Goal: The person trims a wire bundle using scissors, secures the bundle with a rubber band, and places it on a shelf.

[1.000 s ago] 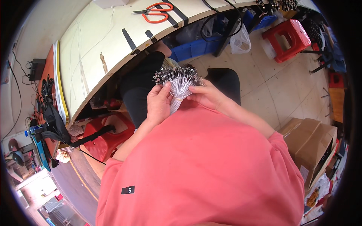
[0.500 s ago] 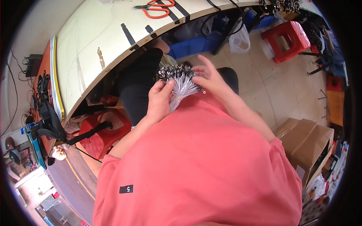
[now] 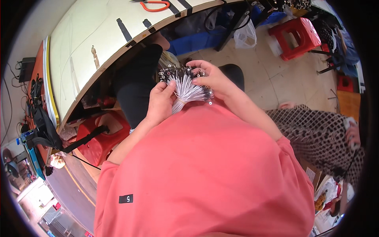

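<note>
Just above the picture's centre, at about 12 o'clock from the salmon shirt point(image 3: 205, 173), the wire bundle point(image 3: 184, 87) sits between both hands, over the lap in black trousers point(image 3: 136, 89). Its white wires are cinched at a narrow waist and fan upward into a crowd of small metal ring ends. The left hand point(image 3: 160, 103) is closed around the bundle's waist from the 8 o'clock side, thumb pressed against the wires. The right hand point(image 3: 213, 79) lies over the spread ends from the 2 o'clock side, fingers partly curled and touching them; whether it grips any single wire, I cannot tell.

At 11 o'clock the pale workbench point(image 3: 102, 35) curves across the view, with orange-handled scissors point(image 3: 154, 4) at its far edge near 12 o'clock. A red stool point(image 3: 100, 138) stands under the bench at 9 o'clock, and another red stool point(image 3: 295, 37) stands on the floor at 2 o'clock, near a white plastic bag point(image 3: 244, 36) and blue bins point(image 3: 197, 39). At 3 o'clock another person in a checked garment point(image 3: 316, 130) is close beside the shirt's shoulder.
</note>
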A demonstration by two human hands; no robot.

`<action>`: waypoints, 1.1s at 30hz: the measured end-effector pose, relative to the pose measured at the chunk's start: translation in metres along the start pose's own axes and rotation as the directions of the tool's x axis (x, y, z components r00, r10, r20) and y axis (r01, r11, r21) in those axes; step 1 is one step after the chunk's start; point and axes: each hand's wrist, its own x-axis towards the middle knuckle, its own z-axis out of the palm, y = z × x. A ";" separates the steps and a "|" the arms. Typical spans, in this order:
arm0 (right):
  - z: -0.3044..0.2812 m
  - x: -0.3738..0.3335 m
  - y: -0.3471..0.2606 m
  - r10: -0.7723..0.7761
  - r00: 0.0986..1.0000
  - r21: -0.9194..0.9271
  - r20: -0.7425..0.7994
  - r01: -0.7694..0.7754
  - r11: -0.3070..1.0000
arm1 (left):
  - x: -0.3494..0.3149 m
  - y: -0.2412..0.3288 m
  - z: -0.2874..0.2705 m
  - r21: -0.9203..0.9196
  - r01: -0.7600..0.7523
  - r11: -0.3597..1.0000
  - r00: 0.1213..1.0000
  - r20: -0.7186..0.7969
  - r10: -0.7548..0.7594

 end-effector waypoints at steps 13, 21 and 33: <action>0.002 -0.002 0.001 -0.012 1.000 0.050 0.024 0.011 0.999 | -0.001 0.000 0.000 -0.018 0.000 1.000 1.000 0.018 0.001; -0.001 0.001 0.011 -0.011 0.999 0.033 -0.038 0.012 0.999 | 0.001 -0.003 -0.001 -0.016 -0.004 1.000 1.000 0.010 0.004; -0.003 -0.001 0.014 -0.029 0.999 0.134 0.013 0.027 0.991 | 0.003 -0.003 -0.005 -0.053 0.003 0.999 1.000 0.001 -0.003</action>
